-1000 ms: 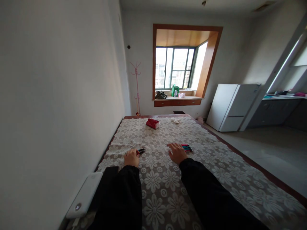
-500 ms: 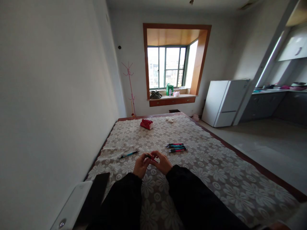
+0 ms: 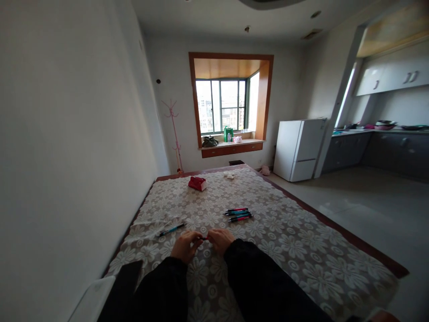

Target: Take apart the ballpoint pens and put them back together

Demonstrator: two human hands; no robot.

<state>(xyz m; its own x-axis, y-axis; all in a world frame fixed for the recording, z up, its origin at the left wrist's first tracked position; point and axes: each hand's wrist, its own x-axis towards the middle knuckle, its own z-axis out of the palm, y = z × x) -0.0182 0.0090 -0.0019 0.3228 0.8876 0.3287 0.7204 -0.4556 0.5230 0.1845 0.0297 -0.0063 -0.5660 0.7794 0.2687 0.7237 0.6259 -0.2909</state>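
My left hand (image 3: 185, 245) and my right hand (image 3: 219, 239) meet just above the flowered lace tablecloth (image 3: 284, 241), both pinching one small dark pen (image 3: 203, 238) between their fingertips. Most of that pen is hidden by my fingers. A single blue pen (image 3: 171, 230) lies on the cloth to the left of my left hand. A small group of pens (image 3: 238, 214) with red and teal barrels lies side by side beyond my right hand. Black sleeves cover both my arms.
A red box (image 3: 197, 183) and a small white thing (image 3: 229, 175) lie at the table's far end. A white device (image 3: 87, 300) sits at the near left corner by the wall. Beyond stand a white fridge (image 3: 298, 149), a window sill and a pink coat stand (image 3: 174, 134).
My hands left the two pen spots on the cloth and came together in the middle on one pen. A blue pen stays on the left. The camera tilted up.
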